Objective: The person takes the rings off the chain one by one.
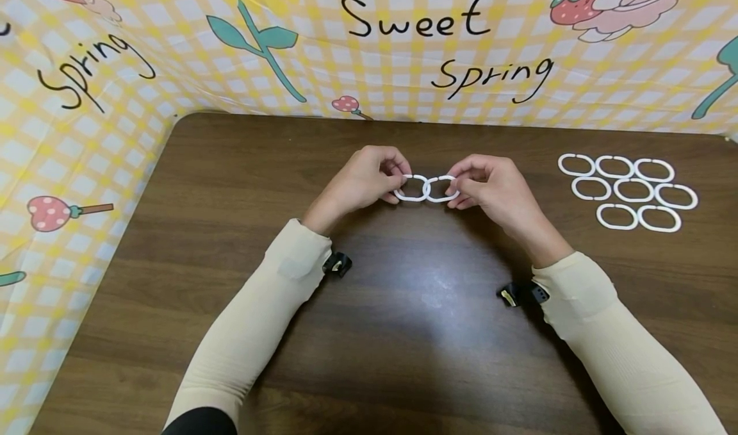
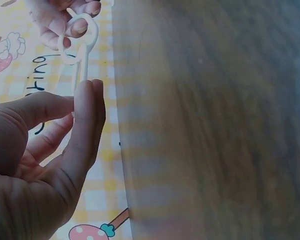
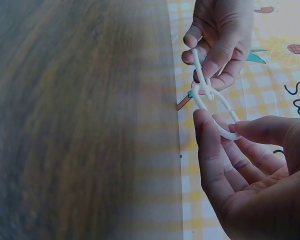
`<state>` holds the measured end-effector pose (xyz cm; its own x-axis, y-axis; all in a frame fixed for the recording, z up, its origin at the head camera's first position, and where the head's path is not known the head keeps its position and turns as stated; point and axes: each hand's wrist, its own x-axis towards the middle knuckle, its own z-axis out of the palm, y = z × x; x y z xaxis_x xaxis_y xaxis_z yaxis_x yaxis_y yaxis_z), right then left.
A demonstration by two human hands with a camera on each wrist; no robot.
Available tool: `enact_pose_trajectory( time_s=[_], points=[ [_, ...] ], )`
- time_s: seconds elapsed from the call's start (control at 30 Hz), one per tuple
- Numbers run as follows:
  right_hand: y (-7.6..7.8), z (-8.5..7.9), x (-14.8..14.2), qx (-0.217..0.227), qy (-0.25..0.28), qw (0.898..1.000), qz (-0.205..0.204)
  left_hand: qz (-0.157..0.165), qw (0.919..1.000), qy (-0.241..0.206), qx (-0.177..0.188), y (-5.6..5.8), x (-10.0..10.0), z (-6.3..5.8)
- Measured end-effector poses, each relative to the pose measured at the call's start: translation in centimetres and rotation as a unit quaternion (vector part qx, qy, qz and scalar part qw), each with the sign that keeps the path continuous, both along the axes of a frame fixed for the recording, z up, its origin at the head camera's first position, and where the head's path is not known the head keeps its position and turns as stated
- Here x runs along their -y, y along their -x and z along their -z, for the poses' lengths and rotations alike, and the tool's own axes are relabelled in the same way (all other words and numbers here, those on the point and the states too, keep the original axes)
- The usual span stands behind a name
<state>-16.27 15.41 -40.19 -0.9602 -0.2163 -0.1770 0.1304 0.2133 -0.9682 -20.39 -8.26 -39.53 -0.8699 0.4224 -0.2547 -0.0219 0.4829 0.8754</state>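
Two white oval plastic links are hooked through each other between the hands, over the far middle of the table. The left hand pinches the outer end of the left link between thumb and fingers. At the other end, the right hand pinches the right link. In the left wrist view the left link shows nearly edge-on, running up from the fingertips. The right wrist view shows the right link as a tilted loop, its near end between thumb and forefinger.
On the brown wooden table, several more white links lie flat in rows at the right. A yellow checked cloth hangs along the back and left edges. Small black devices are fixed at both sleeve cuffs.
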Motion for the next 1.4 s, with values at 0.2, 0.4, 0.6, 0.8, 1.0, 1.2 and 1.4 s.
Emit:
enact_pose_trajectory(
  time_s=[0.2,0.4,0.6,0.8,1.0,1.2,1.4],
  points=[
    [-0.03,-0.03,-0.04,0.005,0.003,1.0,0.001,-0.001,0.9995,-0.026,0.018,0.0,-0.05,0.04],
    [0.03,0.02,-0.02,0.007,0.009,1.0,0.002,-0.004,0.9984,-0.046,0.034,-0.1,-0.13,-0.12],
    [0.02,-0.02,-0.02,0.01,0.012,1.0,0.004,-0.007,0.9974,-0.054,0.048,-0.1,-0.26,-0.31],
    [0.05,-0.03,-0.03,0.011,0.014,1.0,0.004,0.0,0.9975,-0.056,0.044,-0.07,-0.28,-0.25],
    [0.06,0.01,0.01,0.006,0.009,1.0,0.002,0.006,0.9979,-0.055,0.035,-0.07,-0.29,-0.19],
    [0.08,0.05,0.07,0.005,0.009,1.0,0.002,0.005,0.998,-0.054,0.031,-0.05,-0.41,-0.25],
    [0.14,0.22,0.16,0.008,0.015,1.0,0.002,0.0,0.9977,-0.054,0.041,-0.09,-0.46,-0.31]
  ],
)
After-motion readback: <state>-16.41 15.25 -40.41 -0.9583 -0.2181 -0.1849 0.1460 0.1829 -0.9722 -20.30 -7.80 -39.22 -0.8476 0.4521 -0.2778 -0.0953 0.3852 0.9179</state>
